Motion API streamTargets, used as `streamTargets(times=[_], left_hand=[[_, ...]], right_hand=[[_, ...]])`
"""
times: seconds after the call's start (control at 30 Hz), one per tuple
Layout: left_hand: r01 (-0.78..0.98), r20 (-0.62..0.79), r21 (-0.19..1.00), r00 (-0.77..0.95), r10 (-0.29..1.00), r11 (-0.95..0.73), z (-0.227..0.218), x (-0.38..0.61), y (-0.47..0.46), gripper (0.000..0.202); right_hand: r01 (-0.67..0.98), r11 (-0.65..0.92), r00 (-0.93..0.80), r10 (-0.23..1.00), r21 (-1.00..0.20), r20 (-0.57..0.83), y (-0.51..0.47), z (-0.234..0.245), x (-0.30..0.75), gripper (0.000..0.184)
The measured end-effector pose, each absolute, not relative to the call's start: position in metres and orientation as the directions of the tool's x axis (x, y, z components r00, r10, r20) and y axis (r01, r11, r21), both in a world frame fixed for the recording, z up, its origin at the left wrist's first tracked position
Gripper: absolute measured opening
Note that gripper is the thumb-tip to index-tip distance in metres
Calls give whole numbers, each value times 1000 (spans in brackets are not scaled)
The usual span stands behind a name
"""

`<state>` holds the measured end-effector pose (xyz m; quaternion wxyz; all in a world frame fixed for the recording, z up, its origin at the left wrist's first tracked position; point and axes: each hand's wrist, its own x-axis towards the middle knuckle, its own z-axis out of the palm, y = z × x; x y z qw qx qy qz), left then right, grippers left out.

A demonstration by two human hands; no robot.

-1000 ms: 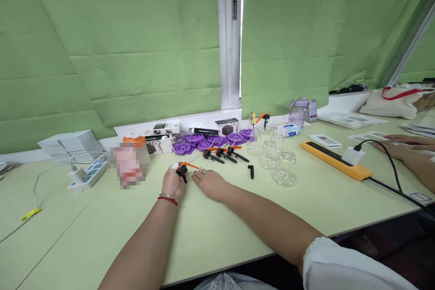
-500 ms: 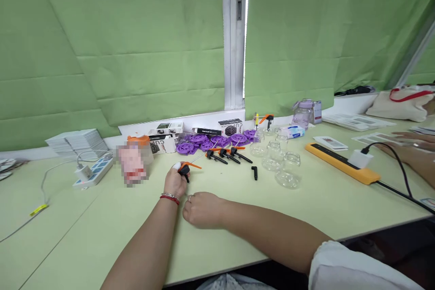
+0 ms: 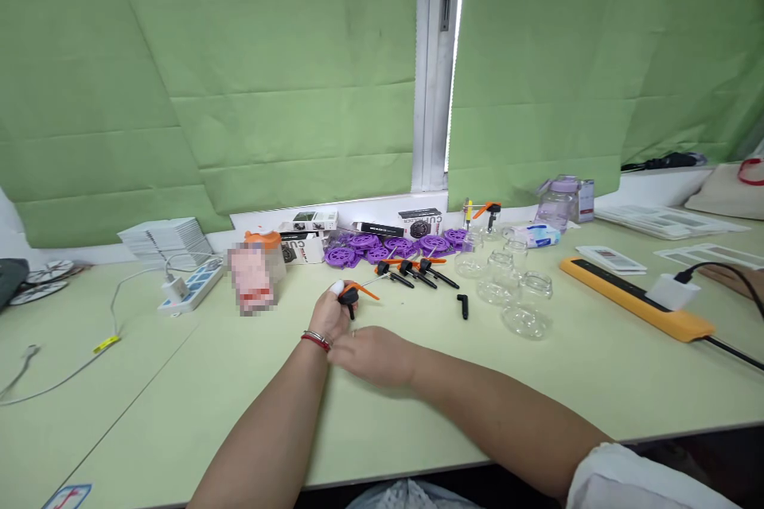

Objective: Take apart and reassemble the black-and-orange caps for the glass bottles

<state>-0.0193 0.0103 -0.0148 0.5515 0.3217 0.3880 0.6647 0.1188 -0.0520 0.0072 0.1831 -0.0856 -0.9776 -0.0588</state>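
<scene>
My left hand [image 3: 330,313] is closed around a black sprayer head [image 3: 348,297] with an orange lever, which sticks out to the right. Just below and right of it, my right hand [image 3: 375,355] is curled, its fingertips by the left wrist; whatever it may hold is hidden. Three similar black sprayer heads [image 3: 406,270] with orange levers and black stems lie in a row beyond my hands. A small black elbow-shaped piece [image 3: 464,306] lies to their right. Several clear bottles [image 3: 525,320] stand farther right.
Purple round parts [image 3: 387,248] in plastic and printed boxes [image 3: 304,248] line the back. An orange-lidded container [image 3: 263,239] and a white power strip [image 3: 194,286] sit left. A yellow power strip [image 3: 633,298] lies right, near another person's hand [image 3: 731,278].
The view has swung left, so the table's things appear farther right. My right hand has risen slightly toward my left wrist. The left hand keeps its hold on the sprayer head.
</scene>
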Motion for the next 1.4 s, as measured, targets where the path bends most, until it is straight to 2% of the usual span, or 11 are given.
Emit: streamTargets(times=[0.1, 0.17, 0.23, 0.3, 0.43, 0.7, 1.03, 1.17, 1.27, 1.4], left_hand=[[-476, -7, 879, -77, 997, -31, -14, -11, 4, 21], [-478, 12, 878, 1, 1000, -10, -13, -3, -1, 20], [-468, 36, 884, 84, 996, 7, -12, 5, -6, 23], [-438, 46, 898, 169, 985, 33, -11, 11, -11, 26], [-384, 36, 921, 257, 966, 68, -11, 15, -15, 27], [-435, 40, 896, 264, 964, 83, -13, 16, -14, 28], [-428, 12, 896, 289, 957, 118, -11, 16, -16, 32], [-450, 5, 884, 277, 961, 125, -11, 17, -17, 31], [-464, -7, 876, 262, 965, 132, -11, 18, -17, 29], [-505, -8, 856, 205, 979, 113, -13, 16, -13, 25]], right_hand=[[289, 898, -644, 439, -332, 626, -34, 17, 127, 17], [270, 782, -372, 622, -561, 689, -19, 21, 135, 13], [199, 694, -178, 720, -692, 671, -4, 21, 143, 10], [140, 640, -101, 768, -755, 633, 7, 18, 150, 8], [104, 590, -90, 808, -801, 583, 16, 13, 154, 8], [-23, 520, -143, 844, -854, 517, 11, 12, 146, 10], [18, 545, -87, 836, -838, 542, 11, 14, 148, 9], [-1, 486, -143, 865, -874, 481, 14, 6, 145, 8], [110, 503, -188, 858, -857, 479, 13, 2, 144, 8], [336, 554, -257, 832, -762, 492, 8, 7, 147, 12]])
